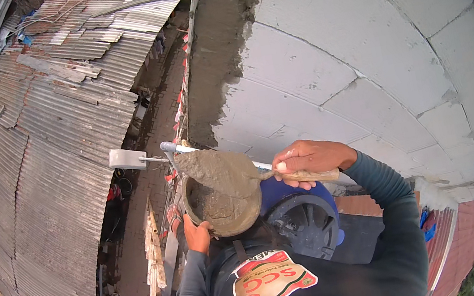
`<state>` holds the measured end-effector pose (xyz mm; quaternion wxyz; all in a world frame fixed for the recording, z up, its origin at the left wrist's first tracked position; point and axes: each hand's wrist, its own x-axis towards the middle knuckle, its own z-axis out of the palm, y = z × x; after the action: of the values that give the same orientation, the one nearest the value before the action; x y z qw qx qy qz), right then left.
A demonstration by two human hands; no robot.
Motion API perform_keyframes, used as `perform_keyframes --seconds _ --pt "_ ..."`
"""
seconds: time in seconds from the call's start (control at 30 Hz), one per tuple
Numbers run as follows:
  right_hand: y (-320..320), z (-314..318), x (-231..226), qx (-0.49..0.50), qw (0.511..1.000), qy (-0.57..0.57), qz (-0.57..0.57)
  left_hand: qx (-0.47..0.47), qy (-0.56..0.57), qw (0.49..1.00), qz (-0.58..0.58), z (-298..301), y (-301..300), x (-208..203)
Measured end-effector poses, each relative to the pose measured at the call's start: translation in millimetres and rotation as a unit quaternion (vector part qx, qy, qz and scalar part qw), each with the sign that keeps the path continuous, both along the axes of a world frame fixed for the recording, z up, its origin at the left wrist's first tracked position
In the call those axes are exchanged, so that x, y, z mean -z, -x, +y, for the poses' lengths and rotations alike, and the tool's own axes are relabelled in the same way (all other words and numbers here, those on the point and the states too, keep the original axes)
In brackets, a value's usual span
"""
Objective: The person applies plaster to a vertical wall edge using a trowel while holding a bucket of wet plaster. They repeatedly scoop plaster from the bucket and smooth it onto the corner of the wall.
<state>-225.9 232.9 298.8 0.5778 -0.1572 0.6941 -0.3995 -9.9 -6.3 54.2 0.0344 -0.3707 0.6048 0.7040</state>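
My right hand is wrapped round the wooden handle of a trowel. Grey wet mortar is heaped over the trowel's blade, which hangs above a round bucket. The bucket has more mortar inside, partly hidden by the blade. On the bucket's left side, my left hand grips the rim with the thumb over the edge. Beyond the bucket, a block wall carries a strip of fresh mortar along its left edge.
A blue drum stands right behind the bucket. A pale lamp on an arm and a pipe end jut out left of it. Far below lie an alley and a corrugated roof. A flag string hangs alongside.
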Motion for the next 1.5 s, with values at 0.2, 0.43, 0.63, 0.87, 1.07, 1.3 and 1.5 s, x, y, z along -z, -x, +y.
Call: perform_keyframes --seconds 0.2,0.43,0.63,0.87,1.07,1.3,1.5 --pt "96.9 -12.6 -66.2 0.15 0.979 0.127 -0.054 0.023 0.032 0.999 0.007 1.7 -7.7 48.9" --pt "139.2 32.8 -228.6 0.15 0.944 0.272 0.116 -0.01 -0.013 1.0 0.022 13.5 -6.7 99.9" --pt "63.0 6.9 -206.5 0.12 0.935 0.063 0.327 -0.015 0.026 0.997 0.065 13.7 -0.6 118.7" --pt "-36.3 19.9 60.5 -0.205 0.802 -0.13 0.546 0.047 -0.008 0.998 0.032 12.6 12.6 82.3" --pt "-70.5 -11.1 227.1 -0.202 0.727 -0.141 0.641 0.065 -0.007 0.998 0.012 4.4 15.6 28.4" --pt "-81.3 24.4 197.3 -0.196 0.809 -0.05 0.552 0.084 0.002 0.996 0.016 4.0 2.2 42.4" --pt "-86.3 40.1 267.2 -0.271 0.749 -0.009 0.605 0.049 0.163 0.979 0.111 24.7 -4.2 57.3"
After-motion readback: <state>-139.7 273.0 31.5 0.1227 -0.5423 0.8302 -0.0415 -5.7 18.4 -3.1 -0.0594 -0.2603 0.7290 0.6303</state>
